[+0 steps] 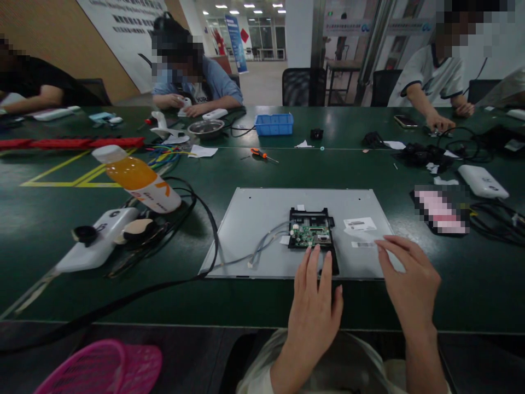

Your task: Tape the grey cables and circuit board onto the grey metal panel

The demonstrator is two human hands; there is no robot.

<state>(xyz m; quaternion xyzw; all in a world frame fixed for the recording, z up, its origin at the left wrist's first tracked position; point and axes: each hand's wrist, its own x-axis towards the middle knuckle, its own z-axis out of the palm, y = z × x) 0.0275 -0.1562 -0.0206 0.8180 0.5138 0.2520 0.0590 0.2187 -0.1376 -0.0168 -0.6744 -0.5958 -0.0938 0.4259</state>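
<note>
A flat grey metal panel [262, 219] lies on the table before me. On it sits a green circuit board [307, 235] in a black plastic frame [334, 262], with thin grey cables [262, 243] running off to the left. My left hand [314, 301] is open, its stretched fingers over the frame's near edge; whether they touch it I cannot tell. Above the panel's right side, my right hand [412, 282] has thumb and forefinger pinched together near the white labels [363, 244]. What is in the pinch, if anything, is too small to make out.
Left of the panel stand a tilted orange drink bottle [139, 180], a white device [100, 238] and a black strap [123, 301]. A screwdriver [262, 155] and blue basket [274, 124] lie beyond. A phone [441, 210] rests at right. Several people sit around the table.
</note>
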